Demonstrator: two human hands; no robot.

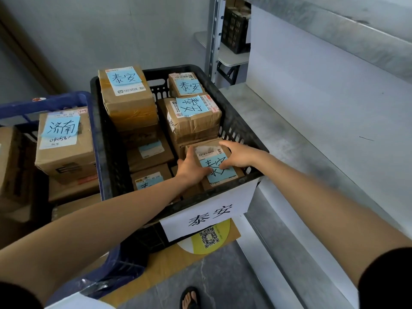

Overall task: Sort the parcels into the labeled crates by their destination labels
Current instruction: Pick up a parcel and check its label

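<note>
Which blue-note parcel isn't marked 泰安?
The parcel in the blue crate, far left: its note reads 济南. Readable notes in the black crate, including on the held parcel, read 泰安.

The left hand and right hand cover parts of the blue label on the small parcel. Left of them, the blue crate is cut off.

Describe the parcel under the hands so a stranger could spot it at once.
Find the black crate with the white sign on its front. In its near right corner, just behind that sign, is a small brown parcel with a blue note. It is the only parcel that both the left hand and the right hand grip, one at each side.
</note>
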